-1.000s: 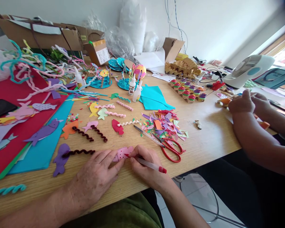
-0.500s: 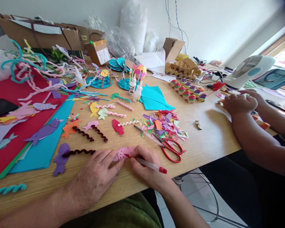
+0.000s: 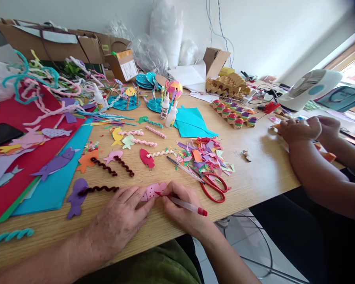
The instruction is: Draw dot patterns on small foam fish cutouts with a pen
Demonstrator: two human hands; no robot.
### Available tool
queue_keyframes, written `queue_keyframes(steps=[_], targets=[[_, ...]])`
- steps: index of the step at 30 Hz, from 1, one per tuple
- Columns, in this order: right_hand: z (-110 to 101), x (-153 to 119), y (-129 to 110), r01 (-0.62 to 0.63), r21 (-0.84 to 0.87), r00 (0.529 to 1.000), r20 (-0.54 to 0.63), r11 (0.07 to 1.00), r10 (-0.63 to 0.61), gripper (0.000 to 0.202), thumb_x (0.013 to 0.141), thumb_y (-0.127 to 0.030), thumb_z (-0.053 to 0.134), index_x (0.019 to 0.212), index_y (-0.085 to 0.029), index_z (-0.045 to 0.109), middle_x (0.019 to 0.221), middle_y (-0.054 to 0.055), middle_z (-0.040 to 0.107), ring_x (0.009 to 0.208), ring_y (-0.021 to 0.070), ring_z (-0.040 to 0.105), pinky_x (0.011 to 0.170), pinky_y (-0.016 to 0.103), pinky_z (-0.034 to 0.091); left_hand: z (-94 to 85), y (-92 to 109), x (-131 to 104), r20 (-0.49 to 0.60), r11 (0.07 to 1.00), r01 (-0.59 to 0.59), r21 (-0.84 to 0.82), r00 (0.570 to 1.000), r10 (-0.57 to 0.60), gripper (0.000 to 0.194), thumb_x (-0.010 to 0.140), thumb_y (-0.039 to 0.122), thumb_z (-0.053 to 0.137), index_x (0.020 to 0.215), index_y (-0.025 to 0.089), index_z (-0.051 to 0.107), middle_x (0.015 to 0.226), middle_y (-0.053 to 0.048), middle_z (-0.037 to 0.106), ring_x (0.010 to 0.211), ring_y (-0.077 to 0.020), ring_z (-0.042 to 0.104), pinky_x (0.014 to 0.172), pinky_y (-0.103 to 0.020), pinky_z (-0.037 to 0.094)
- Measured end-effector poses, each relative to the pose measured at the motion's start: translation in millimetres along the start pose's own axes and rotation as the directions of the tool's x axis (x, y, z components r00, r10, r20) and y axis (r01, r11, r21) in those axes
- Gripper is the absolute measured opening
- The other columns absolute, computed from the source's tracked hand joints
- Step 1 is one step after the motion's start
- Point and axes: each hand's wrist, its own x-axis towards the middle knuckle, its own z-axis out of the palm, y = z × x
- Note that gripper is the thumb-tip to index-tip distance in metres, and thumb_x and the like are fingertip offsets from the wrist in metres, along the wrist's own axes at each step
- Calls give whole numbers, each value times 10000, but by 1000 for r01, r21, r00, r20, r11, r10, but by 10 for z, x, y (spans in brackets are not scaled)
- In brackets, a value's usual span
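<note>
A pink foam fish [image 3: 152, 191] with red dots lies flat near the table's front edge. My left hand [image 3: 126, 211] holds its left end down, thumb and fingers against it and covering part of it. In my right hand [image 3: 182, 205] is a red felt-tip pen [image 3: 189, 206], gripped like a writing tool, its tip on the fish by the tail. Left of my left hand lies a purple fish [image 3: 77, 199] with a dark brown coiled pipe cleaner [image 3: 102, 190]. A red fish [image 3: 147, 158] with a pale coil lies just beyond my hands.
Red-handled scissors [image 3: 214, 188] and a ballpoint pen [image 3: 183, 169] rest beside a pile of colourful scraps [image 3: 205, 156]. Glue bottles [image 3: 171, 115] stand mid-table. Coloured sheets [image 3: 50, 197] cover the left side. At right, a co-worker's hands [image 3: 301, 130] work near a white fan [image 3: 312, 88].
My hands, the pen and the fish keep almost the same place. At right, the co-worker's far hand has shifted slightly to the right.
</note>
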Motion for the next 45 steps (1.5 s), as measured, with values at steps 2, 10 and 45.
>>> queue_keyframes(steps=[2, 10, 45], targets=[[1, -1, 0, -2, -2, 1000, -11, 1000, 2, 107, 704, -110, 477, 650, -202, 472, 560, -51, 517, 483, 89, 446, 491, 184, 325, 3, -4, -5, -1, 1000, 3, 0, 1000, -3, 347, 904, 119, 383, 1193, 134, 574, 1142, -154, 580, 1045, -268, 528, 851, -437, 496], [4, -3, 8, -16, -15, 1000, -1, 1000, 16, 102, 703, -109, 479, 653, -198, 491, 555, -50, 516, 477, 87, 430, 493, 186, 329, 2, -4, -3, -15, 1000, 8, -10, 1000, -8, 323, 893, 122, 418, 1168, 138, 587, 1132, -149, 586, 1027, -272, 537, 841, -433, 496], [3, 1, -9, -9, 18, 1000, 1, 1000, 9, 99, 706, -113, 479, 658, -199, 486, 557, -49, 515, 486, 90, 445, 491, 185, 329, 24, 10, -1, 8, 999, 11, -41, 1000, -11, 330, 886, 101, 414, 1176, 114, 572, 1119, -168, 578, 1002, -287, 532, 808, -464, 496]])
